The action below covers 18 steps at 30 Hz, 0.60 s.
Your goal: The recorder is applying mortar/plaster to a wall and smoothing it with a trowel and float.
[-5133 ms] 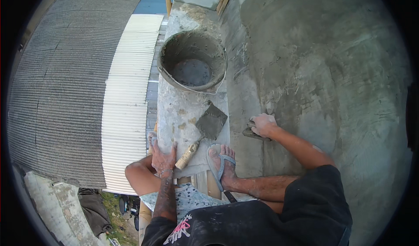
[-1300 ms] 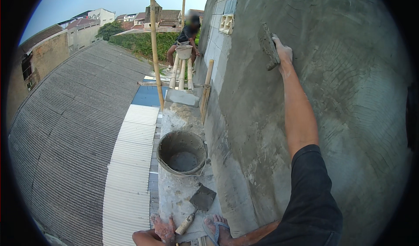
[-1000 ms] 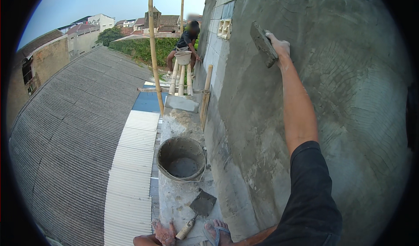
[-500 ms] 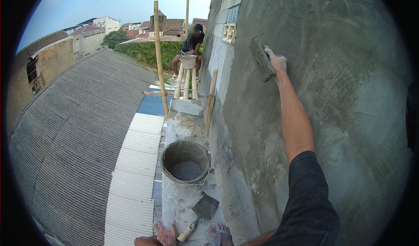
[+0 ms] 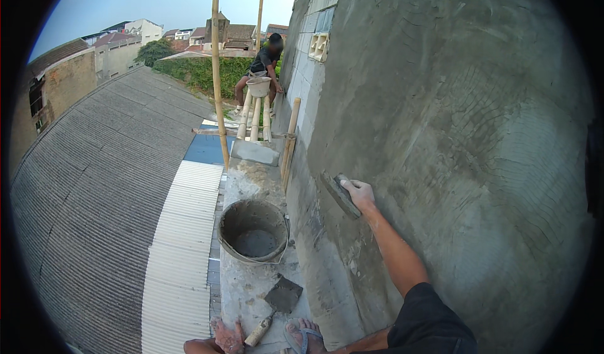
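Observation:
My right hand grips a flat, cement-caked float against the grey plastered wall on my right, low beside the ledge. At the bottom, my left hand rests on the pale ledge with its fingers apart and holds nothing. Next to it lies a trowel with a wooden handle and a square, cement-covered blade. A bucket, coated inside with grey cement, stands on the ledge in front of me. My sandalled foot is beside the trowel.
A co-worker sits at the far end by a small bucket on bamboo poles. Upright bamboo posts flank the narrow ledge. Corrugated roofs lie below on my left; a vent block is set in the wall.
My right hand with the float has come down the wall and toward me, from high beside the vent block to near the ledge. My left hand stays at the bottom.

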Motion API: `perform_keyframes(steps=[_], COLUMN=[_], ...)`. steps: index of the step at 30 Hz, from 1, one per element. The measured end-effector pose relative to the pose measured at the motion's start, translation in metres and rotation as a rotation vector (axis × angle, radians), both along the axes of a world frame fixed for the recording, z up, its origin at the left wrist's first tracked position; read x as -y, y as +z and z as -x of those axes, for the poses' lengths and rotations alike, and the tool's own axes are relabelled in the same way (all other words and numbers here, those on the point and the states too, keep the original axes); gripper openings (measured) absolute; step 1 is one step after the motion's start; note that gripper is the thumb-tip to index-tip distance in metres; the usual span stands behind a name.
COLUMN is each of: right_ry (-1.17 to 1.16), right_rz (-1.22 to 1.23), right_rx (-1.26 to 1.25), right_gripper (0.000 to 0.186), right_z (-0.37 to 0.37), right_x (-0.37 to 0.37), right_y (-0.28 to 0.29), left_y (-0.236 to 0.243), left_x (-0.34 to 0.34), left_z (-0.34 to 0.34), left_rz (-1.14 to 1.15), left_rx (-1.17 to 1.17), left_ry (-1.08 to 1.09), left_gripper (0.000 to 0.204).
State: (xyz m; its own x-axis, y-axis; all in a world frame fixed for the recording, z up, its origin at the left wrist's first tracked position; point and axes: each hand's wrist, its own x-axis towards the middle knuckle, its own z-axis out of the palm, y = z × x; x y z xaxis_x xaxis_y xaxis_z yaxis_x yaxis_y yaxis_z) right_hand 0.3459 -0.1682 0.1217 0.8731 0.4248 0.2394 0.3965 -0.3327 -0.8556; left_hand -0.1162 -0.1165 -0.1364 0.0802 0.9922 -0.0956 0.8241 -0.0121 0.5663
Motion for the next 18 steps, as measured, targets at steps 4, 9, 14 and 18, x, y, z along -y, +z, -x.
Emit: perform_keyframes(steps=[4,9,14,18], right_ry=[0.019,-0.014,0.138,0.155], right_rz=[-0.235,-0.499,-0.615,-0.824], right_rx=[0.11,0.195,0.271,0.399], right_gripper=[0.05,0.063,0.07,0.075], right_z=[-0.033,-0.09,-0.098,-0.091], right_x=[-0.024,-0.027,-0.023,-0.019], right_y=[0.131,0.326,0.393,0.41], left_y=[-0.017,-0.027,-0.025,-0.035], left_x=[-0.002,-0.001,0.003,-0.001], left_z=[0.006,0.013,0.012,0.013], left_rz=[0.037,-0.108,-0.127,-0.167], left_rx=[0.06,0.071,0.152,0.072], left_ry=[-0.029,-0.142,-0.135,-0.112], left_gripper=[0.053,0.064,0.058,0.057])
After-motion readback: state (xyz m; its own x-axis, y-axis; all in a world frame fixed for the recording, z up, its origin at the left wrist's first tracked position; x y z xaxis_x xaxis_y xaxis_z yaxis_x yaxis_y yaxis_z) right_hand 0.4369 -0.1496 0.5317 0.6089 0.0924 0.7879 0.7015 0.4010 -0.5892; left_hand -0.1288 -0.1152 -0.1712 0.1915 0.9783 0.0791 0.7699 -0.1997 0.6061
